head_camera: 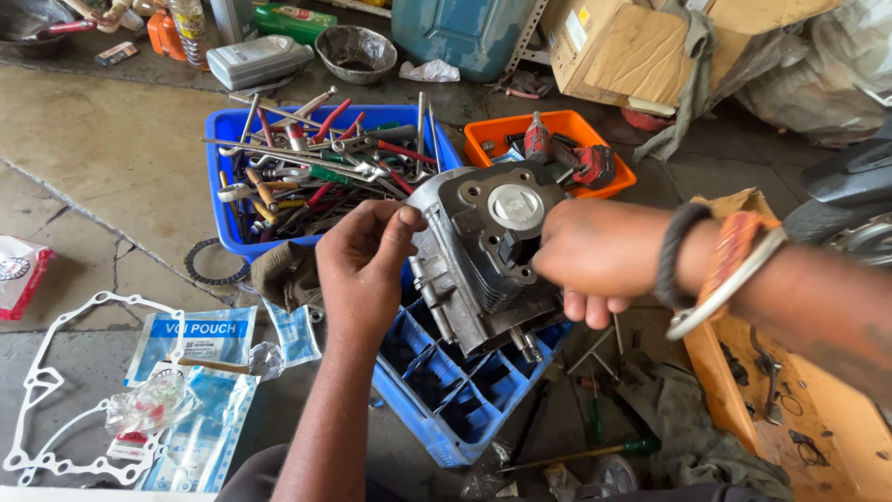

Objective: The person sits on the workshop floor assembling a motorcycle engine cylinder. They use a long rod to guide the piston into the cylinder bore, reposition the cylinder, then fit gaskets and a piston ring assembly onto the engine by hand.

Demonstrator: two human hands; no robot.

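Cracked concrete floor (111,158) runs under everything, and the engine block (488,256) held at the middle serves as the landmark. Farthest to the left of the block, a thin white gasket (37,390) lies flat on the floor, with clear plastic pouches (190,339) just beside it on the side nearer the block. Up and to the left of the block stands a blue bin (228,200) heaped with wrenches, pliers and rods (a dark toothed ring lies on the floor by its near corner). Behind that bin sit a grey oil jug (255,60) and a dirty metal bowl (356,51).

The left hand (362,260) touches the block's left edge, thumb and fingertips pinched closed on its rim. The block itself is dark grey metal with cooling fins and a round silver piston top showing in its upper face; it is tilted and held in the air directly over a blue divided crate (446,381). The right hand (595,260) wraps the block's right side, fingers curled shut round it, with bracelets on the wrist.

Behind the block to the right is an orange tray (483,139) holding red tools. Right of the block a cardboard sheet (818,437) lies on the floor.
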